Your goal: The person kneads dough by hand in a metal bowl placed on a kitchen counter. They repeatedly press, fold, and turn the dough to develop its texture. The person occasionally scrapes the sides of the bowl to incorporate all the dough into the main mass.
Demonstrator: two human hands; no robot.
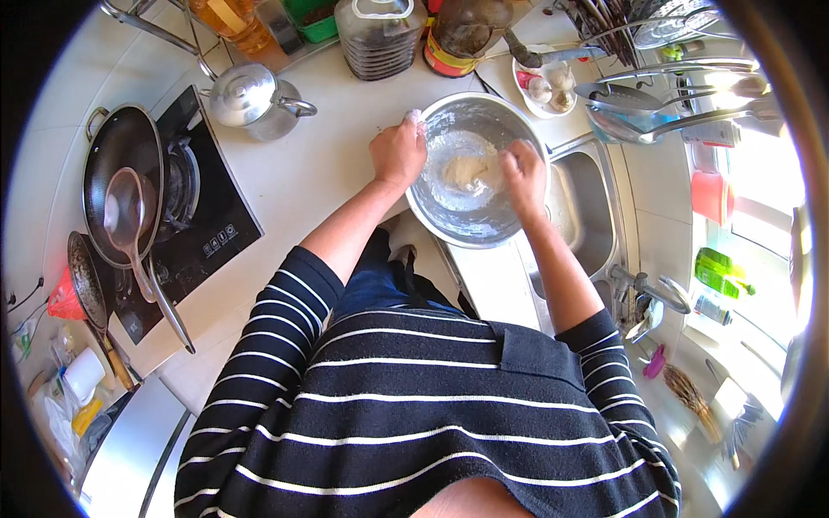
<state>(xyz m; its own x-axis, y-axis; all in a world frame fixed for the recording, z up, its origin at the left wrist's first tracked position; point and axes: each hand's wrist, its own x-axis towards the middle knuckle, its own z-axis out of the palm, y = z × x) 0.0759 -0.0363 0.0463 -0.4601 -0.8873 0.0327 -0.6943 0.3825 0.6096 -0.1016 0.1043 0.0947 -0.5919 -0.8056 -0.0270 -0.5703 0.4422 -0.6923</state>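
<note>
A wide stainless steel bowl (476, 236) is tilted towards me at the counter's edge beside the sink. Inside lies a pale lump of dough (465, 171) with loose white flour around it, and flour smears coat the inner wall. My left hand (398, 152) grips the bowl's left rim, its fingertips whitened with flour. Over the right part of the bowl, my right hand (526, 178) is curled into a loose fist, slightly blurred. Nothing shows in that fist, though its palm side is hidden from me.
Right of the bowl is a steel sink (586, 217) with a faucet (638, 285). A white dish (550, 115) of garlic bulbs stands behind. To the left are a metal kettle (249, 103) and a black cooktop (214, 249) bearing a wok (120, 152) and a ladle (126, 207).
</note>
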